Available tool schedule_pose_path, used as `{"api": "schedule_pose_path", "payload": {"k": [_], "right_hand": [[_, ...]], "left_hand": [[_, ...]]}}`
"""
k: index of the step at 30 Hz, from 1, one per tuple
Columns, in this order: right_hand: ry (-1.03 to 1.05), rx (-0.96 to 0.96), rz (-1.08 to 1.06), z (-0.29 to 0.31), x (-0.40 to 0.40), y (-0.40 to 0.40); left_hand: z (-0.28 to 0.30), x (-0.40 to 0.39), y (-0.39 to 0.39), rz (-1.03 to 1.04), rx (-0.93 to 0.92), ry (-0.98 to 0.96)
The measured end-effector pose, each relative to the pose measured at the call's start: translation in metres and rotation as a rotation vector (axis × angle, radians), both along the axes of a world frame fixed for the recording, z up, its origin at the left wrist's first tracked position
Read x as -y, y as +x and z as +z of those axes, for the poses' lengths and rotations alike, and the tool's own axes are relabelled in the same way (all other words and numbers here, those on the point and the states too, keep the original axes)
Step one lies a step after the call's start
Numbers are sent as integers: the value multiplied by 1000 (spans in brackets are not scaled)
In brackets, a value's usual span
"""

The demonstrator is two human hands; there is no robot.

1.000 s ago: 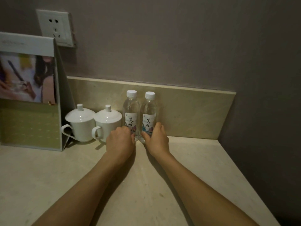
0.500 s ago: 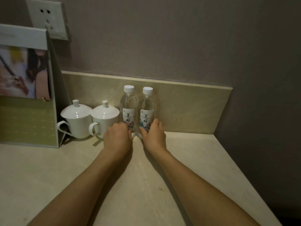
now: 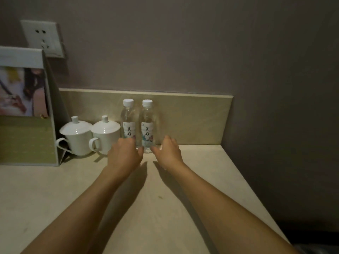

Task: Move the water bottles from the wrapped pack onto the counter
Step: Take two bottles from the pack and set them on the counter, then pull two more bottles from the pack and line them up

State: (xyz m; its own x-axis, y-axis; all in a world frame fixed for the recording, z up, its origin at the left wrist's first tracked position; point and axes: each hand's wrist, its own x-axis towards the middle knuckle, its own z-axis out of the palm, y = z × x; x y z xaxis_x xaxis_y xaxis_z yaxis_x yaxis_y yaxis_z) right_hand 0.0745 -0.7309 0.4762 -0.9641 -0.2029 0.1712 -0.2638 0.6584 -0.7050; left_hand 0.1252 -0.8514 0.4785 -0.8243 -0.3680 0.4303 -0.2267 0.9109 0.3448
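Your two water bottles (image 3: 138,125) stood upright, side by side on the bench (image 3: 73,189) against the low backsplash (image 3: 192,118). Two lidded white cups (image 3: 91,136) crowded just left of them, with a folded display card (image 3: 25,110) beyond and a wall socket (image 3: 43,38) above. Each white label carried brush-style Chinese characters over a coloured picture. Your left hand (image 3: 124,154) and right hand (image 3: 167,151) flanked the bottle bases, each grip loose, fingers relaxed, holding nothing.
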Motion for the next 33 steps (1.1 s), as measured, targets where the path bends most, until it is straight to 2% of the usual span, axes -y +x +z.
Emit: {"api": "schedule_pose_path", "payload": {"k": [8, 15, 23, 27, 33], "right_hand": [[-151, -120, -32, 31, -153, 36], [-276, -338, -296, 24, -345, 75], [-313, -287, -574, -23, -528, 110], [-327, -178, -691, -62, -595, 117], [-279, 38, -822, -134, -685, 108]], "left_hand": [[34, -158, 22, -95, -118, -3], [32, -355, 42, -309, -185, 115], [1, -537, 53, -566, 75, 188], [-32, -606, 51, -662, 302, 283], [-95, -681, 26, -730, 531, 303]]}}
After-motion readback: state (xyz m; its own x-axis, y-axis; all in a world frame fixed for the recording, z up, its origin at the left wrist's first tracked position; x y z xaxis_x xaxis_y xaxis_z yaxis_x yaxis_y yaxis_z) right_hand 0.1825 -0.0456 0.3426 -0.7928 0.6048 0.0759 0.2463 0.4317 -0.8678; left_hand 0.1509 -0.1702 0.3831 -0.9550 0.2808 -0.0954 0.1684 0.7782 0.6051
